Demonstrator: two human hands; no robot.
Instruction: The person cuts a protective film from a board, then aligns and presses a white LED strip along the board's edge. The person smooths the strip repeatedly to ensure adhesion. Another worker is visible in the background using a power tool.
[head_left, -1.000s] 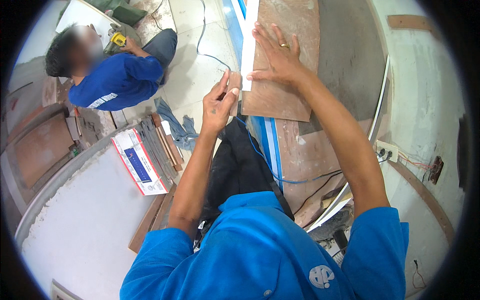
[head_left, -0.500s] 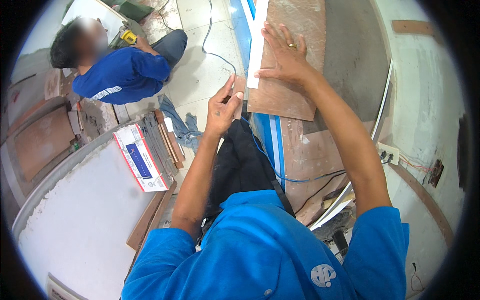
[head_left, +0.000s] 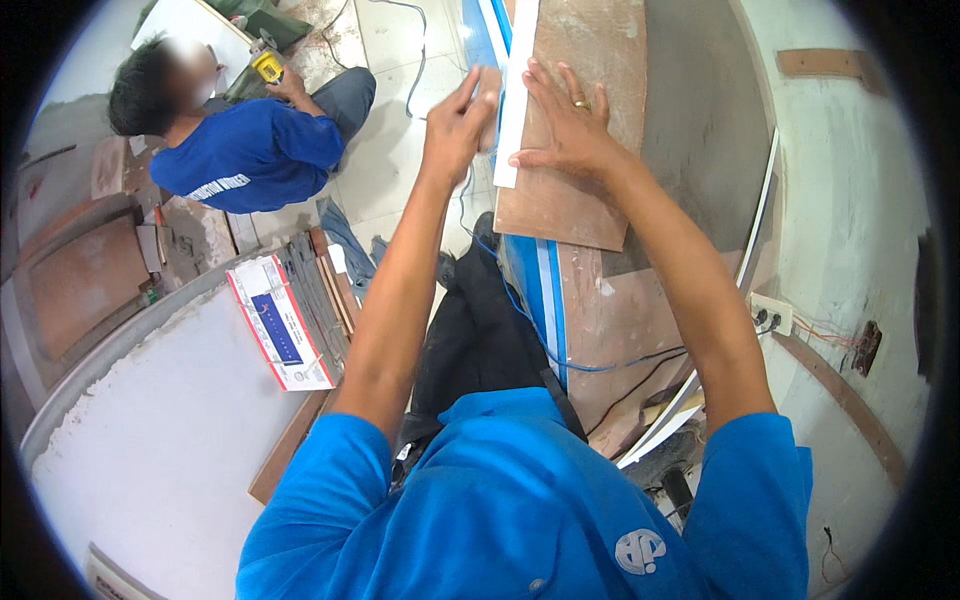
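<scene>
My left hand [head_left: 450, 135] is closed around a small flat brown block [head_left: 489, 112], slightly smeared by motion. The block is at the left long edge of a white strip [head_left: 514, 120]; whether it touches the strip I cannot tell. Beneath the strip lies a brown wooden board [head_left: 562, 212]. My right hand [head_left: 572, 120] is spread on the board, fingers stretched forward, with its thumb at the strip's right edge. It grips nothing.
A blue-and-white striped edge [head_left: 549, 300] runs under the board. A blue cable [head_left: 600, 368] crosses the work surface below it. To the left, a person in a blue shirt [head_left: 250, 150] crouches with a yellow power tool [head_left: 268, 66]. A tied box bundle [head_left: 280, 325] stands nearer.
My left hand has moved forward with the brown block, along the white strip's left side. My right hand stays on the board. The other person's yellow tool has shifted slightly.
</scene>
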